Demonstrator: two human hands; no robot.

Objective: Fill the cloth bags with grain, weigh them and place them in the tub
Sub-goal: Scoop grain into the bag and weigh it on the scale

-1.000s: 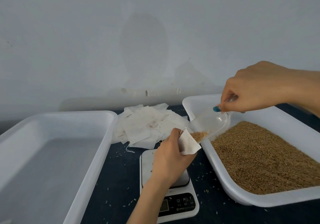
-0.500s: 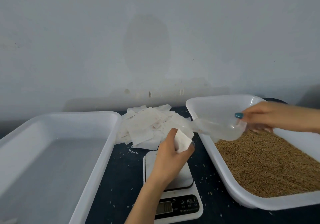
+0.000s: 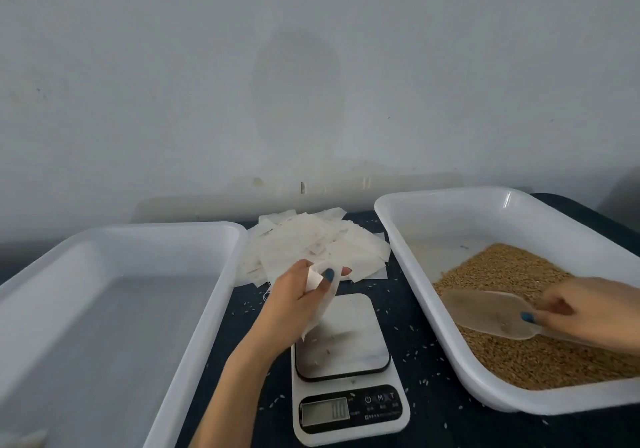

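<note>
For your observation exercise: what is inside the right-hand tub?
Grain fills the tub's near part; its far floor is bare. The right hand holds a scoop over the grain, hiding some.

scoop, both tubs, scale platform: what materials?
Scoop: likely translucent frosted plastic; the grain shows dimly through it. Left tub and right tub: smooth white plastic, by the sheen on walls and rims. Scale platform: looks like brushed steel, with soft grey reflections; it could be a coating.

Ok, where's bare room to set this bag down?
The floor of the left tub is bare; the platform of the scale is nearly bare. Crowded: the bag pile behind the scale, and the right tub with grain, scoop and right hand.
</note>
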